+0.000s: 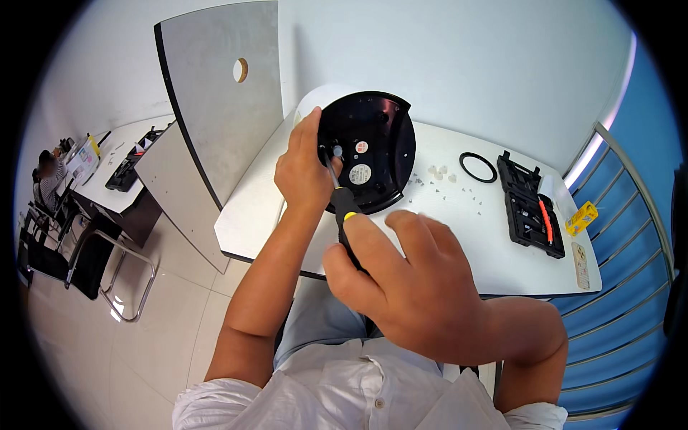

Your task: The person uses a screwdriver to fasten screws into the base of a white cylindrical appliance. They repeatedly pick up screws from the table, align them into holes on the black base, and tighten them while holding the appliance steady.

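You've got the black shell [383, 140] in your left grip [304, 166], screwdriver [345, 203] pinched in your right grip [423, 287], pointing into that shell.

My 2 bare forearms [266, 287] reach forward, left hand [304, 170] upright and gripping, right hand [414, 281] lower, pinching.

From where I stand, this is an office-type workroom: white desk [444, 236], grey partition [222, 122], black tool case [522, 204]; leftward, second desk [142, 132] and tube-framed chair [93, 258], apparently another workstation, small at the rim.
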The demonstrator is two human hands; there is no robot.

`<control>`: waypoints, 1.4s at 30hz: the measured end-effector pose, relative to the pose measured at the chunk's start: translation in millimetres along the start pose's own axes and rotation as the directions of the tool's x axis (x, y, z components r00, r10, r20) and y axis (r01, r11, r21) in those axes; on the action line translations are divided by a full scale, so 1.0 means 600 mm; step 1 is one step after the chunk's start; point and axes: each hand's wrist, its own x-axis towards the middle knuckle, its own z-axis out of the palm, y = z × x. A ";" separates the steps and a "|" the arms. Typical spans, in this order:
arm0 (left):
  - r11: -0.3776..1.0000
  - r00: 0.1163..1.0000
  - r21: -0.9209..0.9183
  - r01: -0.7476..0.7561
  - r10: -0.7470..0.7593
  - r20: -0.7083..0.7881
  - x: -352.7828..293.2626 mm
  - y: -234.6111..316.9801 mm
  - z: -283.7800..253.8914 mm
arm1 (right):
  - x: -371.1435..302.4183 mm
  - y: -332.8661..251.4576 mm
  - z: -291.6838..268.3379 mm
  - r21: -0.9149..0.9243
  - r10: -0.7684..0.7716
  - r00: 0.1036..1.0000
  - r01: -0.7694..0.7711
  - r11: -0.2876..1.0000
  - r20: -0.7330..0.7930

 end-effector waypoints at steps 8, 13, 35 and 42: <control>0.997 0.996 -0.070 0.021 -0.027 -0.080 0.006 -0.004 0.012 | 0.006 0.017 -0.003 0.047 0.133 0.990 -0.130 0.990 -0.045; 0.995 0.996 0.029 0.092 -0.092 -0.018 -0.002 0.010 0.002 | -0.002 0.034 0.001 0.098 0.012 0.996 -0.004 0.995 -0.083; 0.995 0.991 0.069 -0.070 0.078 -0.113 -0.038 0.001 0.024 | -0.069 -0.002 0.031 0.153 0.259 0.954 -0.236 0.960 -0.151; 0.996 0.991 0.073 -0.045 0.054 -0.125 -0.058 0.005 0.025 | -0.117 -0.046 0.024 0.377 0.451 0.886 -0.456 0.806 0.108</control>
